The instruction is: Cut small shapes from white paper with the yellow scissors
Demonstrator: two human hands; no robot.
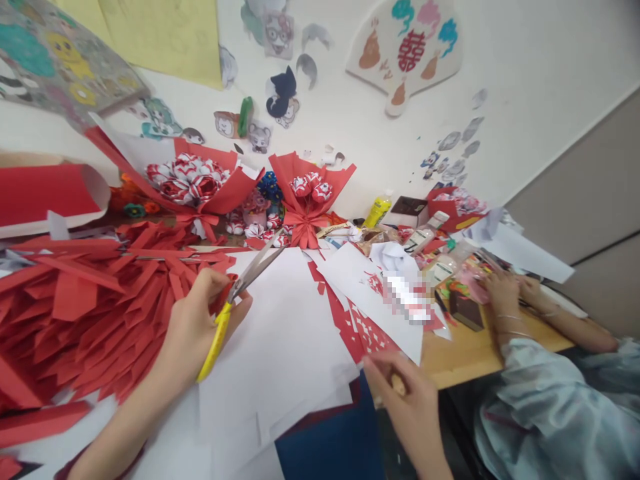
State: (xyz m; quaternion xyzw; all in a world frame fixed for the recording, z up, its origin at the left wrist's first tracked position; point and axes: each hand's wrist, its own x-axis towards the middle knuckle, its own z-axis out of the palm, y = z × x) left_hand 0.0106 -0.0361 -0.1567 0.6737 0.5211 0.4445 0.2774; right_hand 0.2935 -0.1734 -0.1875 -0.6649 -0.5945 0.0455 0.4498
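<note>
- Your right hand (407,403) is hovering low at the table's front edge, fingers curling and thumb tip coming close to the index; whether it is pinching anything, you cannot tell from here.
- A dark blue flat sheet (333,433) is lying just left of that hand.
- Your left hand (193,327) is closing firmly around yellow-handled metal scissors (226,317), the blades pointing up and away, standing slightly apart above the paper.
- Overlapping plain white paper sheets (280,333) are spreading beneath and right of the scissors.
- A heap of folded red paper strips (100,307) is filling your left side.
- A red paper sheet with small pale diamond shapes (367,330) is lying just beyond your right fingertips, partly under another white sheet.
- On the light wooden tabletop (465,357) at right, a co-worker's hands (501,293) are resting near clutter, pale grey-green sleeves (550,387) bunching behind them.
- Two red-wrapped bouquets of red-and-white paper flowers are standing at the back, the larger one (220,193) left of the smaller one (305,217).
- A yellow plastic bottle (379,210) is leaning right of them.
- A white fan-shaped card with a red character (435,40) is hanging on the white wall (525,60).
</note>
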